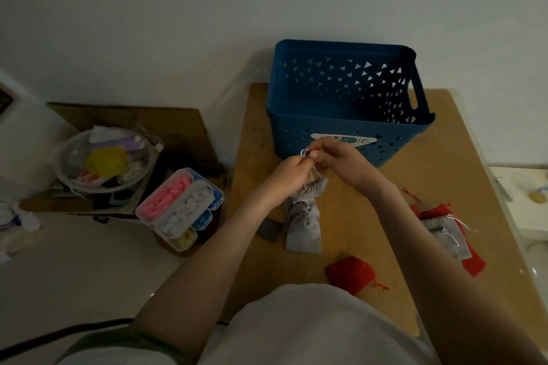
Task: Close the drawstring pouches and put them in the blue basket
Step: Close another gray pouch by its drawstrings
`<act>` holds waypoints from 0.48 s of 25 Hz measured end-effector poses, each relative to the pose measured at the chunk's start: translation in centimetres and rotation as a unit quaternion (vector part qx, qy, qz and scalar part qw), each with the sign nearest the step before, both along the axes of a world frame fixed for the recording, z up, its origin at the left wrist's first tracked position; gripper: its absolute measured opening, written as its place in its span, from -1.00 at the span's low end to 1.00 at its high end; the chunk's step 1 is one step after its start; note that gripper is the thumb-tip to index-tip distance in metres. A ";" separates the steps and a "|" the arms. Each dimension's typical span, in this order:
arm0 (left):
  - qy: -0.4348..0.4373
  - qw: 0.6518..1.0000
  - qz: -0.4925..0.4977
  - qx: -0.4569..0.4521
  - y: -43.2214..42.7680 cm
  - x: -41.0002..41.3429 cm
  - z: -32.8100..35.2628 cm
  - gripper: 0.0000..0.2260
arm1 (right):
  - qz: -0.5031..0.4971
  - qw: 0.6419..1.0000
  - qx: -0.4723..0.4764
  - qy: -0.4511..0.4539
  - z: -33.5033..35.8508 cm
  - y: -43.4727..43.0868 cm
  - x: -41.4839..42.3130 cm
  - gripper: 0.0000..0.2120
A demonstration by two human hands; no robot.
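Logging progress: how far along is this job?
No pouch shows in the blue basket. The left hand and right hand pull the cord of a grey pouch, mouth gathered. Waiting on the table: a second grey pouch, a red pouch, a red-and-grey pile.

Grey pouch point(314, 187) I'm holding: soft matt cloth, no shine. Its cord point(305, 152): thin white string, looks smooth. Blue basket point(296, 130): hard smooth plastic, dull sheen. Sticker point(344, 139) on it: glossy, paper or film, can't tell. Table point(355, 216): smooth wood-look top, matt. Red pouch point(350, 271): matt cloth. Clear boxes point(178, 207): glossy see-through plastic. Cardboard point(178, 121): rough, matt brown.
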State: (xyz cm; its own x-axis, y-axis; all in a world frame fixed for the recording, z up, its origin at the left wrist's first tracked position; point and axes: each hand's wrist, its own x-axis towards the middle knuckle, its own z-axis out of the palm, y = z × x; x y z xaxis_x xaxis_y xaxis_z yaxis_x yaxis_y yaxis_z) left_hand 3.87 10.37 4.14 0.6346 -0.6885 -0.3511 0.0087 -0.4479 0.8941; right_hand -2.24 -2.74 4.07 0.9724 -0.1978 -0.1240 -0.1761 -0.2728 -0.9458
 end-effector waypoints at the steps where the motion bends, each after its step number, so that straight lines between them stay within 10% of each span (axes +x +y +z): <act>1: 0.022 1.000 0.011 -0.002 0.0 0.2 -0.4 -0.64 | -0.008 1.000 -0.003 0.003 -0.2 0.0 -0.2 -0.91; 12: 0.159 0.974 0.101 -0.125 0.7 1.5 -1.3 -0.75 | 0.046 0.991 0.113 0.056 -1.9 1.4 -1.2 -0.84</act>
